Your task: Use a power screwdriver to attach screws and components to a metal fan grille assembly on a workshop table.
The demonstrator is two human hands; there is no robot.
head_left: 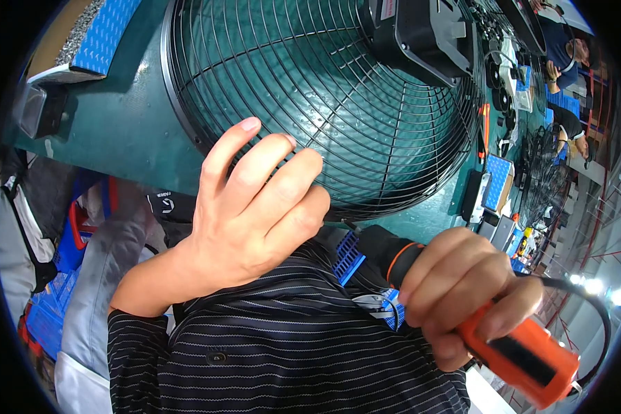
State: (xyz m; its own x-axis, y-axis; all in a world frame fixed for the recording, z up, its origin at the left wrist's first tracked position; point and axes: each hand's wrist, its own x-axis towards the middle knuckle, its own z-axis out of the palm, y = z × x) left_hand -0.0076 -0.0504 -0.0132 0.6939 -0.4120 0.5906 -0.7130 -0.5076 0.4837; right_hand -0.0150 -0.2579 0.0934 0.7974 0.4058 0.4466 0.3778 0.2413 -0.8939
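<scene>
From the head view, the left hand rests with loosely curled, empty fingers on the near rim of the black wire fan guard lying flat on the green bench. The right hand is wrapped around an orange and black power screwdriver, whose long axis points up-left toward that rim, just short of it, so the left hand is nearer.

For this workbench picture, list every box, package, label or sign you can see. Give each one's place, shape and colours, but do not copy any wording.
Blue box: top left on the green bench, flat, dotted blue top, pale side.
Blue box: right of the wire fan guard, small, blue top, brown side.
Label: top centre on the black motor housing, small, pale with red.
No screens are visible.
</scene>
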